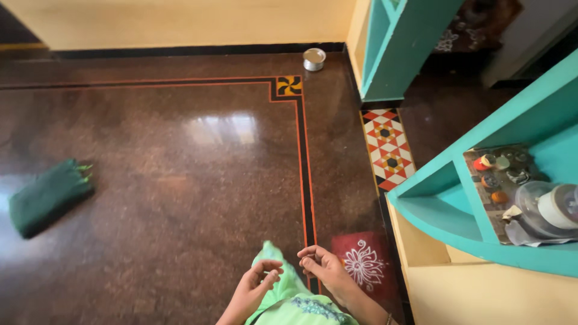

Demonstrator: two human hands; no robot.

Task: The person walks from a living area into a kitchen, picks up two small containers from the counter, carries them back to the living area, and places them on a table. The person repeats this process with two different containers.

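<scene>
My left hand [256, 287] and my right hand [323, 268] are close together at the bottom middle, above a light green garment [289, 301] that I am wearing. The left hand's fingers are bent and apart, with nothing visible in them. The right hand's fingertips curl in toward the thumb; I cannot make out anything between them. The two hands do not touch. Below them is a polished dark brown floor [180, 180] with a black and orange border line.
A folded dark green cloth [48, 195] lies on the floor at left. A small steel bowl [313, 59] sits by the far wall. Teal shelves [445, 198] at right hold small jars and a tape roll [557, 207]. A white flower drawing [364, 265] on red marks the floor by my right hand.
</scene>
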